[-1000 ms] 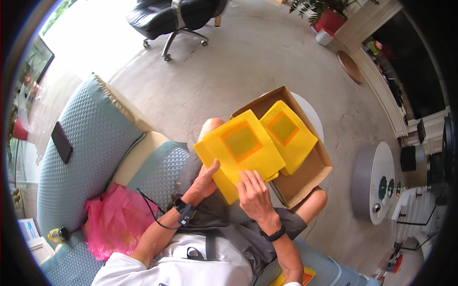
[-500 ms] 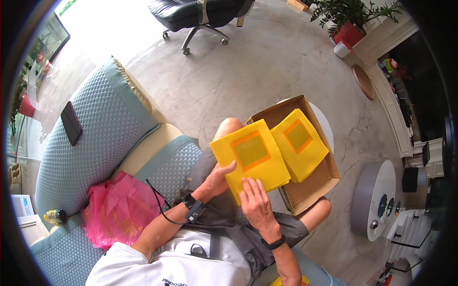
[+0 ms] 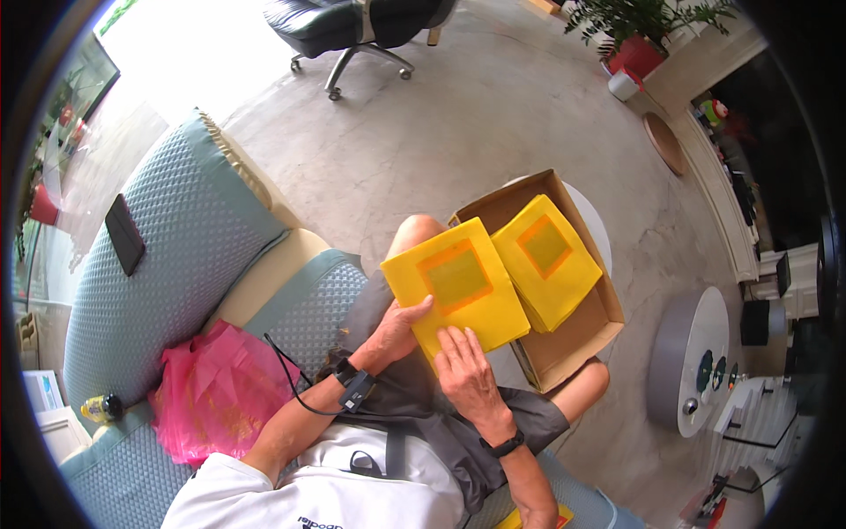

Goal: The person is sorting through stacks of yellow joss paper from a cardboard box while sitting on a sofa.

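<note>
My left hand (image 3: 398, 328) grips the left edge of a yellow joss paper stack (image 3: 454, 280), its thumb lying on top. An orange-framed gold square is in the middle of the top sheet. The fingers of my right hand (image 3: 473, 381) press together on the lower edge of the same stack; its thumb is hidden. Just to the right, a second yellow joss paper stack (image 3: 551, 291) with the same square lies, slightly fanned, in a shallow brown cardboard box (image 3: 568, 354). The held stack overlaps the box's left side. The box sits by my right knee.
On the sofa (image 3: 159, 309) to my left are a pink plastic bag (image 3: 225, 388), a dark phone (image 3: 125, 234) and a small yellow bottle (image 3: 100, 408). A black wheeled chair (image 3: 357, 22) stands ahead. At right is a round grey-sided table (image 3: 692, 361).
The view has shifted slightly. Both hands keep their hold on the yellow joss paper, whose edges over the box look a little more even.
</note>
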Available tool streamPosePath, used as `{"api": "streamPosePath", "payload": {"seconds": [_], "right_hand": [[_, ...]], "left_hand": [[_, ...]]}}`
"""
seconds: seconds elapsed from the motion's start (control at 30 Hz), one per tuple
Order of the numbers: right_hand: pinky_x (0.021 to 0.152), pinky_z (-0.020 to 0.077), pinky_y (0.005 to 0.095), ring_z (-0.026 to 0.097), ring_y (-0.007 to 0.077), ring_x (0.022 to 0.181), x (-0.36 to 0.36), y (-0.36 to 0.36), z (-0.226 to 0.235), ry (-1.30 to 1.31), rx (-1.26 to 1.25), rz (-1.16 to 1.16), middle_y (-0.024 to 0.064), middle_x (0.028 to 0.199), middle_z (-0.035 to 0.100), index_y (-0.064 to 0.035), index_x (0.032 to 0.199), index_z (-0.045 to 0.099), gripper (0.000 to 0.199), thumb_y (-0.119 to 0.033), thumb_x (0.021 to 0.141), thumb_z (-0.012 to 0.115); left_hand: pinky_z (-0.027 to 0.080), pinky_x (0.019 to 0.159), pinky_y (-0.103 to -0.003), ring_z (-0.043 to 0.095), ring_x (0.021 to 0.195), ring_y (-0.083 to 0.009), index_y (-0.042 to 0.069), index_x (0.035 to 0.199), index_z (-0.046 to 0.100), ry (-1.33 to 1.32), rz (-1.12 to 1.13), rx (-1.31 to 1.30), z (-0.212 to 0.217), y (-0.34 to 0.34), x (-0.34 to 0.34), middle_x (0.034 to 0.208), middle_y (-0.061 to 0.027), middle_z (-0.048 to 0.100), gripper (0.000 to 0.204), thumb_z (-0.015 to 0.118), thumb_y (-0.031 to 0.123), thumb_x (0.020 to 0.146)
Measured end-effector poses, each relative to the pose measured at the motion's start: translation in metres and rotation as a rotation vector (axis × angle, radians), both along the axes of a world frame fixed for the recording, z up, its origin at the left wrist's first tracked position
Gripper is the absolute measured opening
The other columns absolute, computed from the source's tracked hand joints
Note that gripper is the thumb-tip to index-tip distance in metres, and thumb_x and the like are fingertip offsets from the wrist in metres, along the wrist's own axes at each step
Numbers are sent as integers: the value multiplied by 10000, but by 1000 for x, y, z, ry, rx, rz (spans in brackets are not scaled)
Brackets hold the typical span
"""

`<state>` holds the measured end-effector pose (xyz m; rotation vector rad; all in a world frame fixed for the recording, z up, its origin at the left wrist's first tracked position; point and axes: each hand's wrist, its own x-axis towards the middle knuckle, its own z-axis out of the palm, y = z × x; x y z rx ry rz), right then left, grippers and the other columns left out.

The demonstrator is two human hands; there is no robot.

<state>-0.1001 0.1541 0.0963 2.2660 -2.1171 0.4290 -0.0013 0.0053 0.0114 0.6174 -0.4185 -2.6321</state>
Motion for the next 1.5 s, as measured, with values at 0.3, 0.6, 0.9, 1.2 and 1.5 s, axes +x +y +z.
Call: {"api": "streamPosePath", "payload": {"seconds": [0.3, 0.6, 0.9, 1.2, 1.5], "right_hand": [[1118, 457, 546, 600, 408, 1238, 5, 7, -7, 5, -4, 1, 267, 1247, 647, 64, 971, 677, 221, -116, 844, 663], [773, 538, 373, 611, 252, 722, -24, 29, 15, -107, 12, 44, 80, 772, 587, -57, 839, 622, 130, -151, 837, 713], [973, 554, 453, 602, 380, 1215, -133, 48, 8, 37, -171, -600, 217, 1275, 653, 1, 1142, 695, 341, -85, 829, 800], [1051, 511, 485, 570, 407, 1286, -155, 47, -31, 56, -20, -660, 234, 1369, 623, 14, 1162, 696, 343, -109, 852, 782], [873, 573, 447, 680, 352, 1040, -164, 48, -31, -77, -157, -666, 166, 1047, 744, 10, 928, 736, 110, -33, 857, 665]], "left_hand": [[528, 1035, -412, 650, 1178, -259, 21, 1406, 536, -61, 62, -13, -10, -1, 0, 1309, -109, 654, 384, 628, 125, 1049], [526, 1086, -417, 642, 1235, -252, 24, 1443, 502, -86, 49, 5, -8, -4, 0, 1355, -102, 637, 396, 597, 102, 1066], [537, 1080, -416, 637, 1250, -258, 20, 1463, 475, -89, 45, -13, -1, -3, -1, 1387, -104, 618, 402, 570, 109, 1083], [545, 1071, -412, 635, 1258, -248, 17, 1460, 482, -83, 27, -24, -3, -3, -1, 1404, -105, 610, 388, 554, 114, 1092], [535, 1082, -410, 629, 1265, -248, 11, 1461, 486, -90, 30, -24, -6, -4, 0, 1406, -108, 609, 394, 562, 114, 1089]]}}
